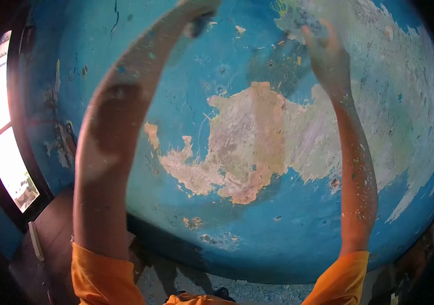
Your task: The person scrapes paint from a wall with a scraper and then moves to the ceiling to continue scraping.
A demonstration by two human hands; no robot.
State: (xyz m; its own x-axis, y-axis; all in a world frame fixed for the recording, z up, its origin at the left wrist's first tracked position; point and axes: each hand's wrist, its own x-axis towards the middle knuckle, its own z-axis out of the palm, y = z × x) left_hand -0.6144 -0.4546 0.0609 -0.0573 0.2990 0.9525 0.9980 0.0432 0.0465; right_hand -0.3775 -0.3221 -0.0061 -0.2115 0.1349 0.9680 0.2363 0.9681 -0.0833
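In front of me is a wall (pixel 186 81) with blue paint, partly stripped. My left hand (pixel 200 7) is raised at the top edge of the view, blurred and partly cut off. It is closed around a small dark object (pixel 196 26) whose kind I cannot make out. Up at the right, my right hand (pixel 330 57) has its fingers apart and holds nothing that I can see. Its fingertips are at a bare, rough patch (pixel 306 23) near the top. Pale flecks dot both forearms.
A large bare patch (pixel 247 137) with ragged paint edges lies between my arms. At the left is a bright window (pixel 11 157) in a dark frame. Below it, a brown surface (pixel 56 244) bears a pale strip (pixel 36 241). Debris covers the floor (pixel 262 292) at the wall's foot.
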